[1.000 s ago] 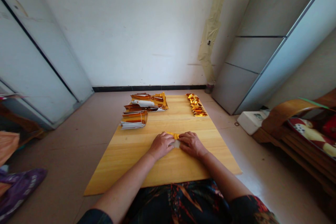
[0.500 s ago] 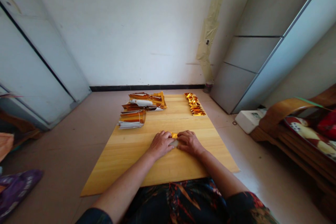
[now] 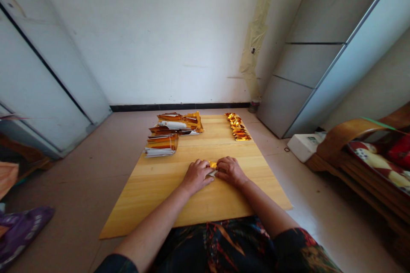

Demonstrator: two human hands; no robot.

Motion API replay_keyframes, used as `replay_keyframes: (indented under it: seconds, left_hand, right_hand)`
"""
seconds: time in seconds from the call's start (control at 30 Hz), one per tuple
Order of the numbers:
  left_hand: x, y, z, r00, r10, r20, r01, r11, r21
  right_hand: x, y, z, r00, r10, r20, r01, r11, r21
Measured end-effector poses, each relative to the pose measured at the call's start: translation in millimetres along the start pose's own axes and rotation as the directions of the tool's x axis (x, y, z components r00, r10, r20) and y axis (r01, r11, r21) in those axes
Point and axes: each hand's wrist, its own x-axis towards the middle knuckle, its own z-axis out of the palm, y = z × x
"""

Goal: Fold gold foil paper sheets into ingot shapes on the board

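Between my two hands is a small sheet of gold foil paper (image 3: 212, 164), resting low over the wooden board; its gold side shows at the far edge and a pale side nearer me. My left hand (image 3: 196, 175) grips its left end with fingers curled over and thumb along the near side. At the other end my right hand (image 3: 231, 171) holds it in the same way, fingers bent and pressed down. Much of the paper is hidden under the fingers. Folded gold foil pieces (image 3: 238, 128) stand in a row at the board's far right.
Bundles of gold and white paper (image 3: 162, 145) lie at the far left of the wooden board (image 3: 153, 196). A grey refrigerator (image 3: 307, 59) stands beyond on the right, near a white box (image 3: 303, 147) and a wooden bench (image 3: 339, 136). A purple bag (image 3: 25, 230) is at lower left.
My right hand has shifted slightly, its thumb now drawn in against the paper. Less of the paper's pale side shows between the hands. My left hand has hardly moved.
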Motion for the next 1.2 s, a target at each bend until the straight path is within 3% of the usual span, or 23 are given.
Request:
replay_keyframes:
  seconds: [0.27,0.43,0.6,0.83,1.2]
  left_hand:
    - [-0.9,19.4,6.3,0.995,-0.039,-0.091,0.041,0.999,0.026]
    - [3.4,13.1,10.9,0.999,0.008,-0.046,-0.008,1.0,-0.007]
    - [0.9,11.2,12.0,0.997,0.027,-0.075,-0.027,1.0,0.001]
    - [1.6,23.9,8.7,0.98,-0.157,-0.12,0.153,0.987,-0.047]
    - [4.6,21.4,16.9,0.951,-0.264,-0.162,0.245,0.961,-0.128]
  right_hand:
    - [-1.5,1.1,-2.6,1.0,-0.025,0.0,0.025,1.0,0.012]
    - [-3.8,7.1,-3.1,0.997,-0.07,0.009,0.07,0.997,0.033]
    - [-3.5,8.7,-2.7,0.998,-0.059,0.01,0.058,0.996,0.065]
    - [0.5,7.7,5.2,0.999,0.019,-0.036,-0.015,0.996,0.085]
    - [6.6,-1.9,8.7,0.985,0.161,-0.061,-0.153,0.981,0.116]
